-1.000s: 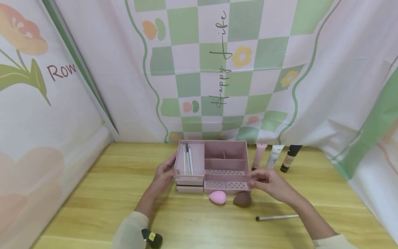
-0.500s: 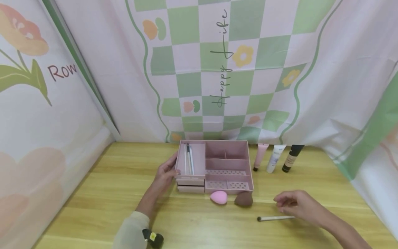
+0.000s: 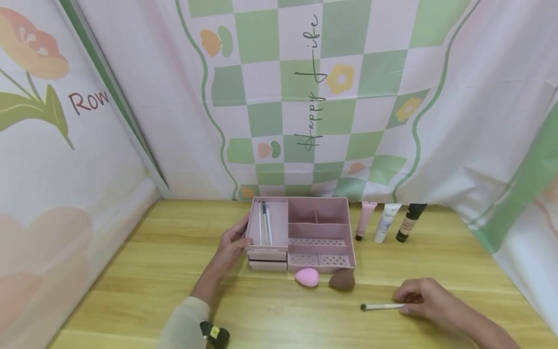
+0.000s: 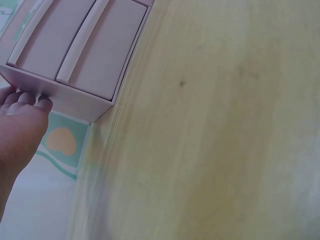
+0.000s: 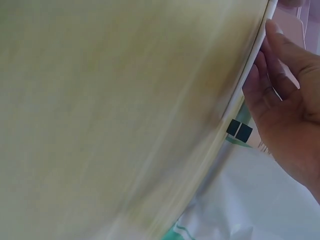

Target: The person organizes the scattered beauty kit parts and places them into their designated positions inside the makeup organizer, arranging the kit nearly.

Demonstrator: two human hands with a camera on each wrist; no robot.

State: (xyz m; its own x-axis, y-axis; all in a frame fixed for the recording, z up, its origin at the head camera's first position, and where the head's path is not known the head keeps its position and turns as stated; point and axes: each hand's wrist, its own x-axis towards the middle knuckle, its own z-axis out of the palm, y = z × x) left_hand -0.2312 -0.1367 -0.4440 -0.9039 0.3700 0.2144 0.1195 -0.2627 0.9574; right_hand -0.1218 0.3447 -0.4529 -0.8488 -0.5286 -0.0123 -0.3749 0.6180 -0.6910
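A pink makeup organizer (image 3: 321, 233) with compartments and small drawers stands at the back of the table. My left hand (image 3: 233, 243) holds its left side, the thumb at the rim of the brush tray; in the left wrist view the fingers (image 4: 44, 103) bend against the side wall. My right hand (image 3: 429, 303) is at a makeup brush (image 3: 381, 307) lying on the table, pinching the handle between thumb and fingers. In the right wrist view the pale handle (image 5: 245, 75) runs past the thumb. The brush's dark tip points left; its other end is hidden by the hand.
A pink sponge (image 3: 307, 277) and a brown sponge (image 3: 342, 280) lie at the organizer's front. Several slim brushes (image 3: 264, 224) rest in its left tray. Pink (image 3: 365, 220), white (image 3: 386, 223) and black tubes (image 3: 410, 223) stand at its right. A patterned cloth (image 3: 301, 97) hangs behind.
My right hand has left the organizer's right side, moved toward me and to the right, and come down onto the makeup brush. My left hand has stayed on the organizer.
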